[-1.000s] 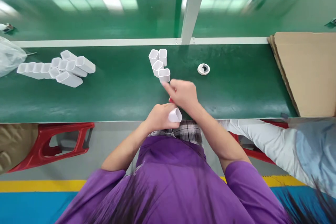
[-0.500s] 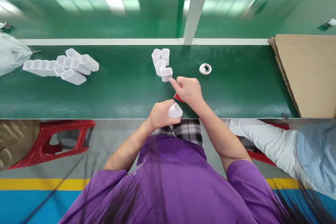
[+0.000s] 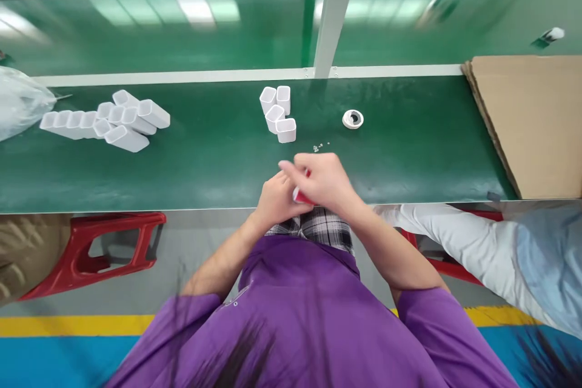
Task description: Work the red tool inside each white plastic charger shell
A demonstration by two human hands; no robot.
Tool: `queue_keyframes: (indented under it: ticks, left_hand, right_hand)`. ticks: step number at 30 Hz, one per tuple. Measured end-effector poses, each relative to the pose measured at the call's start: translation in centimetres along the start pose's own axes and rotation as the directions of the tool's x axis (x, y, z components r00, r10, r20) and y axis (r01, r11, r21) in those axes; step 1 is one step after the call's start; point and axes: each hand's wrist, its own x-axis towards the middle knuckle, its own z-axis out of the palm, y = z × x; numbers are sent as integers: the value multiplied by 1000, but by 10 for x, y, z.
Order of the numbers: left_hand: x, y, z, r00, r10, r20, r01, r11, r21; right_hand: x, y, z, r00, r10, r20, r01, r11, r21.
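Observation:
My left hand [image 3: 276, 200] is wrapped around a white plastic cup-like piece [image 3: 295, 194], now mostly covered by the fingers. Over it, my right hand [image 3: 326, 180] is closed on a small red flat tool [image 3: 304, 197]; its exact kind is hidden in the grip. The red tool meets the open end of the white piece, near the table's front edge. Small white crumbs [image 3: 316, 148] lie on the green table just beyond the right hand. A few like white cups [image 3: 286, 131] stand in a close cluster farther back.
A larger group of white cups [image 3: 127, 138] lies at the left, beside a clear plastic bag [image 3: 22, 103]. A white tape-like ring [image 3: 353, 119] rests right of centre. Cardboard sheets [image 3: 531, 127] cover the right end. A person's light-clothed leg [image 3: 454, 236] is at the right.
My right hand has come back from beside the cup cluster to the white piece in my left hand, bringing the red tool onto it. White crumbs now show on the table.

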Motion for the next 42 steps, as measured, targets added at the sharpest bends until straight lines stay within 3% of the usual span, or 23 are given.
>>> queue_keyframes:
  ticks: [2, 4, 9, 12, 14, 16, 19, 22, 25, 28, 31, 34, 38, 40, 42]
  left_hand:
    - [0, -2, 2, 1000, -22, 1, 22, 1000, 2]
    - [1, -4, 2, 999, -37, -13, 37, 999, 11]
    - [1, -1, -1, 999, -1, -35, 4, 997, 80]
    - [1, -1, 1, 994, 77, -79, -67, 990, 122]
    - [0, -2, 3, 981, 157, -111, -141, 981, 137]
    - [0, -3, 3, 974, 192, -122, -174, 974, 143]
    - [-1, -4, 2, 983, 153, -99, -138, 980, 142]
    - [-1, -4, 4, 985, 140, -101, -128, 985, 117]
    - [1, -6, 7, 976, 174, -133, -160, 981, 110]
    - [3, -6, 6, 966, 196, -171, -172, 974, 145]
    - [2, -4, 5, 971, 182, -152, -158, 975, 158]
    - [1, -4, 7, 970, 193, -148, -174, 976, 133]
    - [2, -5, 9, 960, 197, -200, -176, 977, 118]
    - [2, -5, 8, 970, 171, -172, -150, 980, 129]
    - [2, -4, 7, 979, 153, -132, -134, 981, 137]
  right_hand:
    - [-2, -10, 9, 1000, -7, 24, 11, 985, -174]
    - [5, -12, 15, 999, 6, 43, 5, 969, -245]
    - [23, 6, 2, 991, 134, -7, -134, 984, -118]
    - [18, 7, 0, 997, 72, 39, -72, 997, -4]
    - [16, 8, 6, 998, 44, 52, -43, 999, -28]
    - [18, 12, 12, 994, 101, 38, -96, 990, -104]
    - [19, 16, 9, 988, 155, -17, -155, 986, -62]
    - [11, 7, 3, 996, 76, -40, -73, 995, 66]
    - [8, -3, 6, 999, 33, 21, -33, 999, -29]
    - [16, 3, 12, 996, 93, 9, -91, 989, -116]
    - [22, 13, 9, 987, 158, 2, -158, 987, 26]
    - [16, 12, 6, 993, 107, 41, -113, 972, 207]
    - [15, 7, 13, 997, 62, 48, -65, 996, 68]
    - [21, 12, 16, 995, 97, 33, -97, 995, 10]
    - [26, 19, 15, 991, 132, 28, -133, 989, 59]
